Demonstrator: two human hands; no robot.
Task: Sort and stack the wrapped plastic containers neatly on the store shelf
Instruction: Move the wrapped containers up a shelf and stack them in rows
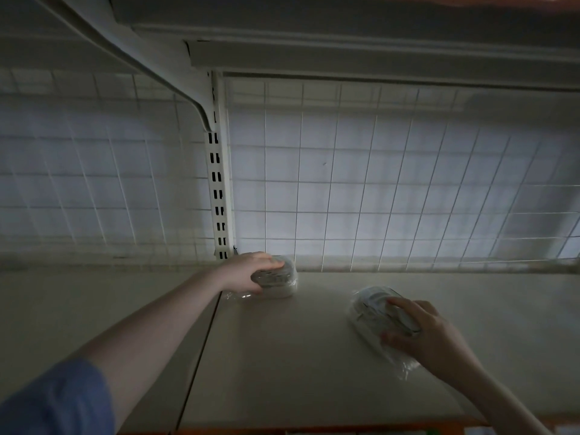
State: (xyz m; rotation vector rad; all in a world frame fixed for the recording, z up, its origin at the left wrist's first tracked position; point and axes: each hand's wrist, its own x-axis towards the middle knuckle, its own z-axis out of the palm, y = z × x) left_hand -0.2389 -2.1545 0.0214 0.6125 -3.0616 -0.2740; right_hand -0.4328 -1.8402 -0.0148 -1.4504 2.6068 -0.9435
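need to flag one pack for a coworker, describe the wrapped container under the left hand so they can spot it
Follow the slotted white upright down to the shelf. The wrapped container sits at its foot against the wire grid back, gripped by the left hand. The other pack lies nearer, under the right hand.

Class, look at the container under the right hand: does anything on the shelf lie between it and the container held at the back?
Nothing visible does. Bare shelf separates the near container, gripped by the right hand, from the back container, gripped by the left hand.
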